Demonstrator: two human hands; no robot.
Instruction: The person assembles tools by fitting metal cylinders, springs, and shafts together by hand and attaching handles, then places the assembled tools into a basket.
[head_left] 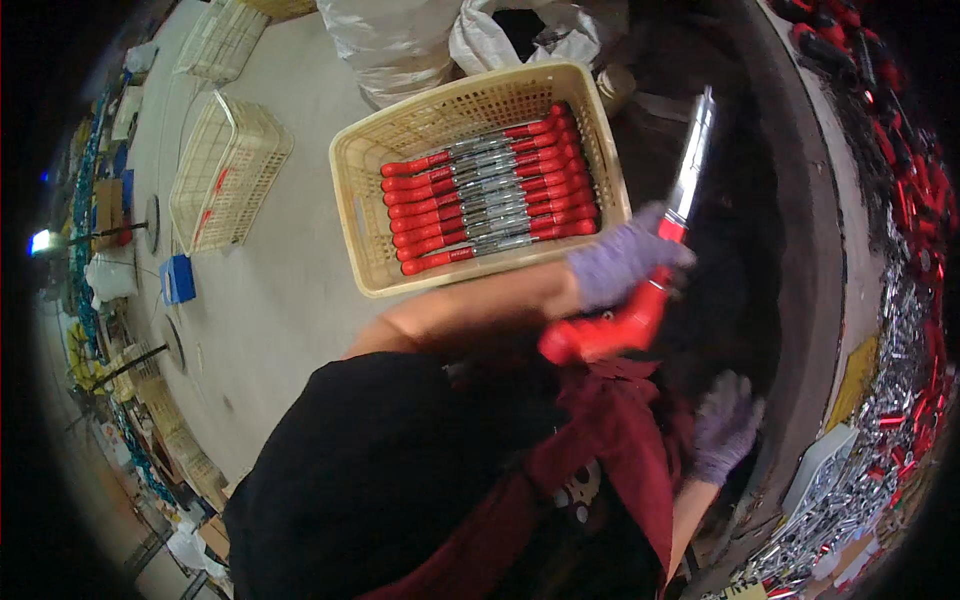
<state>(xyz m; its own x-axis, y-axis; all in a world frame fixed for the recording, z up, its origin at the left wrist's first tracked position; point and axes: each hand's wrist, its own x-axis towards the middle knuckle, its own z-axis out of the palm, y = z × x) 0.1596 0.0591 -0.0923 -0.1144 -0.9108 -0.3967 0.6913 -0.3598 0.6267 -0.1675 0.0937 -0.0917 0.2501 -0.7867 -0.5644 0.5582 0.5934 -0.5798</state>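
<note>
My left hand [625, 262], in a purple glove, has its grip wrapped around a red-handled saw [655, 255], just where the red handle meets the silver blade. The blade points up and away from me, tilted slightly right, and the curved red handle runs down toward my chest. The saw sits just to the right of the cream plastic basket [360, 215], its blade passing close by the basket's right wall without touching it as far as I can tell.

That basket stands on the grey floor [290, 290] and holds a tidy stack of more red-handled saws [490, 190], lying side by side with handles at both ends.

My right hand [725, 425], also in a purple glove, hangs lower and to the right of the basket, well apart from it, with its grip loose and fingers spread, holding nothing.

To the left of the basket, 1 empty cream basket [228, 172] stands on the floor, and another [222, 38] lies farther off. Beyond the basket's far edge sit white sacks [400, 40]. Far right of the basket, a heap of red and silver parts [900, 330] lies along a curved edge.
</note>
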